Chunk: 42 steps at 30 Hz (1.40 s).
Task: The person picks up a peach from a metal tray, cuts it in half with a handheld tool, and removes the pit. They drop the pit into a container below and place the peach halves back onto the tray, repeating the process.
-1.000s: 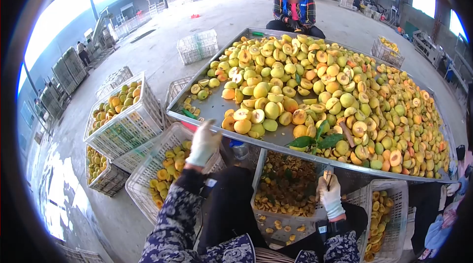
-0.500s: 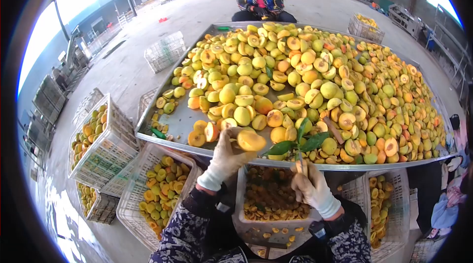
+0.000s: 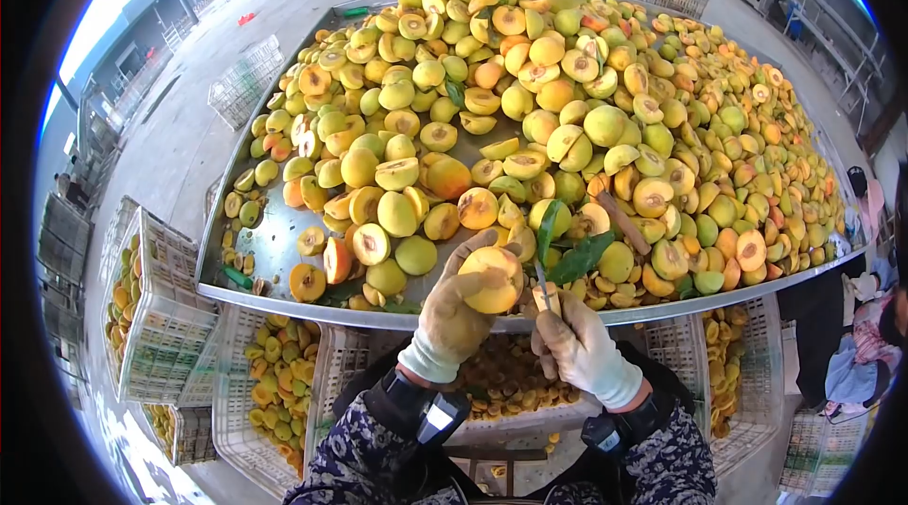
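Left hand (image 3: 452, 321), gloved, has brought a peach half (image 3: 492, 280) off the heap; a second ago it was only reaching at the bench (image 3: 284, 302) rim. Fingers are wrapped round it, cut face up. Right hand (image 3: 579, 346) has closed in at its 3 o'clock, fingers shut on a small knife (image 3: 543, 295). Pitting looks about to start. Crate of pits (image 3: 501, 382) waits at 6 o'clock.

No words, numbers, labels or signs can be read here. The white crates (image 3: 170, 335) beside the metal tray (image 3: 284, 231) have bare sides with no writing. The gloves on the left hand (image 3: 452, 321) and the right hand (image 3: 582, 349), in front of the tray, are plain. The dark bands on both wrists show no letters. Things far behind the tray are too small and blurry to read.
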Tool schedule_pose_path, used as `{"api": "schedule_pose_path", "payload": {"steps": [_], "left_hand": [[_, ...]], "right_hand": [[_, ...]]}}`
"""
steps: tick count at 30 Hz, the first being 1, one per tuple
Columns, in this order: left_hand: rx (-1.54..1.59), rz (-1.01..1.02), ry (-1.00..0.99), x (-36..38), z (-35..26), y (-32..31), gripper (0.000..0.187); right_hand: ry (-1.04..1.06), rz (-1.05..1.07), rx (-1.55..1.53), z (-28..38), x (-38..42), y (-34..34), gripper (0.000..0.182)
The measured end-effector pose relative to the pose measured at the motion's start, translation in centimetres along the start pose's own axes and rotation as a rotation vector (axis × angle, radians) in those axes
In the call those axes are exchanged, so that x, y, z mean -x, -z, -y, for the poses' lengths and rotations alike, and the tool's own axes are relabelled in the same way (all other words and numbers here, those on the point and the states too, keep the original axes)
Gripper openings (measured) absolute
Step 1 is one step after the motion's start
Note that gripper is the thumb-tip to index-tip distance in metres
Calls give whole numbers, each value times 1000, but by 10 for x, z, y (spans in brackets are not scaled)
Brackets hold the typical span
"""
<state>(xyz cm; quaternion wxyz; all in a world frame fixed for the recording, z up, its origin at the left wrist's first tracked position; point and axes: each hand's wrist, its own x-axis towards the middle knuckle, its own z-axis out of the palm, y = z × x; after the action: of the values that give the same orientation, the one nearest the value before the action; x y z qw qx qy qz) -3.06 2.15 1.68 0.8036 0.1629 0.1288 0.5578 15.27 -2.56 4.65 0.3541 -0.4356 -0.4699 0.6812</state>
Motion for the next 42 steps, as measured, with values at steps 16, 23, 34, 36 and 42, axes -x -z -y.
{"api": "schedule_pose_path", "payload": {"steps": [16,23,34,36,42], "left_hand": [[-57,-254,-146,-11,6,19,37],[105,-112,-87,-3,-2,-7,42],[22,-128,-167,-10,0,-4,76],[31,-125,-144,-11,2,-1,77],[-240,-149,-186,-13,6,-3,74]], "right_hand": [[143,-685,1599,27,-94,131,31],[401,-681,1331,39,-54,85,20],[360,-216,649,-10,-11,-17,21],[398,-204,668,-11,-21,-16,20],[562,-251,743,-8,-29,-20,22]]}}
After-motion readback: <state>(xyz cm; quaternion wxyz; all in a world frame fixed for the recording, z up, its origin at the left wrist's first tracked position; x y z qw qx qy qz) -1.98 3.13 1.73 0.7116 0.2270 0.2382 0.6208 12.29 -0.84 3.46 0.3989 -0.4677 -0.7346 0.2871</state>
